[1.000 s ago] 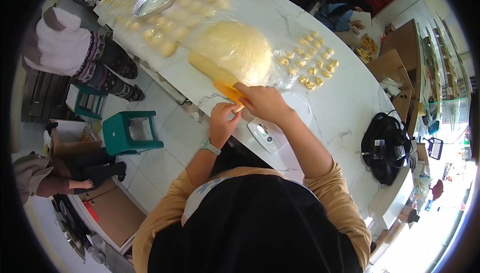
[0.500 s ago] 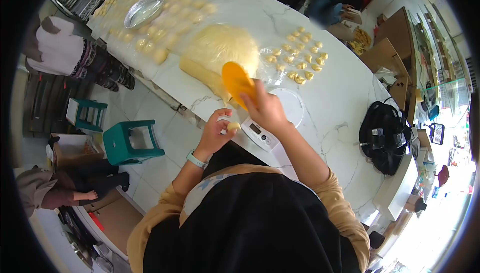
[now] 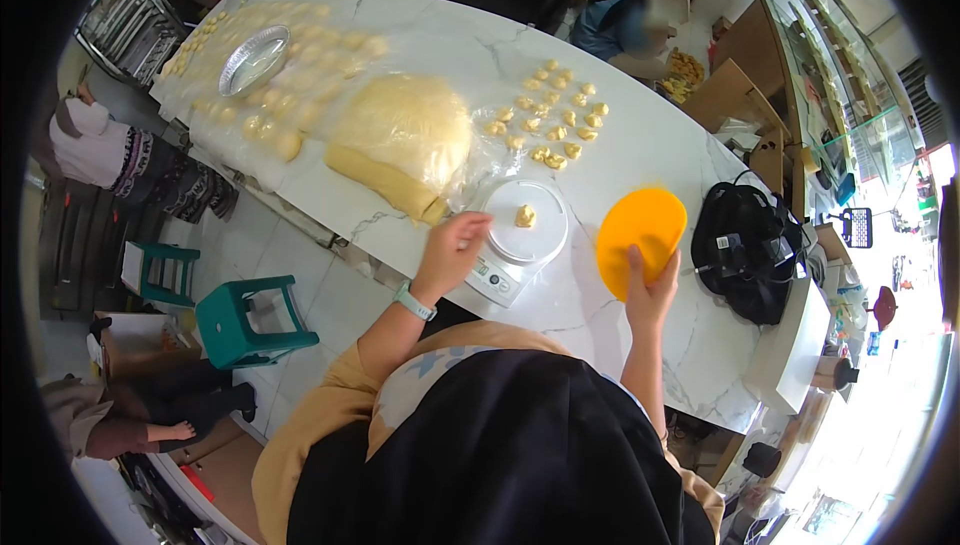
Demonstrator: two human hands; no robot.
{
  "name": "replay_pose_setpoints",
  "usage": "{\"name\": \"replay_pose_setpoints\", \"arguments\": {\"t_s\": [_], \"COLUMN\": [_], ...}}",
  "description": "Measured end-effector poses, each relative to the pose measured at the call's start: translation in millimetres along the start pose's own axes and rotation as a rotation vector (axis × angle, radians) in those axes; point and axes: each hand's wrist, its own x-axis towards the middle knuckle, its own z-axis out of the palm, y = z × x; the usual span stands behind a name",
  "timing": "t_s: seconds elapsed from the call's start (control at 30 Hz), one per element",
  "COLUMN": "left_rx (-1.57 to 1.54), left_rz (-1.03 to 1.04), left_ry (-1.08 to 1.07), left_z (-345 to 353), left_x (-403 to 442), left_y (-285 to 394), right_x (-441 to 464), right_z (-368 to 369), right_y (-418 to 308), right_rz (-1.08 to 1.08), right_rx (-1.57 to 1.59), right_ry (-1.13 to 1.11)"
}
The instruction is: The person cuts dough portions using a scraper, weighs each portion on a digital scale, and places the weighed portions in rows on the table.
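In the head view we saw the small dough piece (image 3: 525,216) on the scale (image 3: 497,282), and judged it light, soft and best pinched gently by its sides. The left hand (image 3: 452,255) hung by the scale, fingers curled and seemingly empty; the right hand (image 3: 653,290) gripped an orange scraper (image 3: 641,237) by its lower edge. Plastic-covered dough (image 3: 405,125) crowded the scale's far left, and a black bag (image 3: 745,250) lay past the scraper.

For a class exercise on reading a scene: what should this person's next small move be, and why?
Probably reading the scale's display before touching more dough: a single dough piece sits on its plate, the left hand is apart from that piece, and the right hand holds the yellow scraper off to the side.
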Motion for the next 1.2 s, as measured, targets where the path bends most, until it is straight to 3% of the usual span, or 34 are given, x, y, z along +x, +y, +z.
{"name": "replay_pose_setpoints", "arguments": {"t_s": [0.07,0.17,0.37,0.47,0.57,0.7,0.8,0.9,1.0,1.1,1.2], "left_rx": [0.368,0.761,0.751,0.941,1.02,1.026,1.028,0.964,1.078,1.122,1.27], "left_rz": [0.101,0.446,0.391,0.382,0.16,0.024,0.291,0.375,0.461,0.759,0.667], "left_ry": [0.318,0.564,0.436,0.369,0.16,0.027,0.158,0.219,0.122,0.22,0.141], "left_z": [-12.7,-28.0,-26.3,-27.8,-33.8,-42.7,-39.0,-34.3,-36.5,-31.8,-30.4], "left_x": [-9.1,-7.1,17.7,37.9,53.5,70.0,76.2,83.2,83.4,80.7,83.1], "left_y": [-12.0,-40.6,-50.0,-52.5,-23.6,20.6,18.9,-1.0,-15.0,-16.1,-18.0], "right_x": [-7.0,-15.3,-27.2,-28.0,-28.8,-30.2,-32.9,-38.3,-41.1,-41.4,-42.6], "right_z": [-14.1,-25.1,-22.8,-16.7,-13.6,-14.5,-17.2,-22.6,-27.8,-30.3,-29.7], "right_y": [5.8,16.9,23.7,21.3,16.1,16.3,23.6,26.7,30.5,35.5,32.7], "right_rz": [0.033,0.068,0.115,0.1,0.093,0.074,0.058,0.112,0.128,0.13,0.134], "right_rx": [0.012,0.022,-0.017,0.016,0.01,0.002,0.006,0.018,0.023,-0.003,-0.016], "right_ry": [0.046,0.102,0.073,0.046,0.021,0.017,0.027,0.021,0.036,0.044,0.049]}}
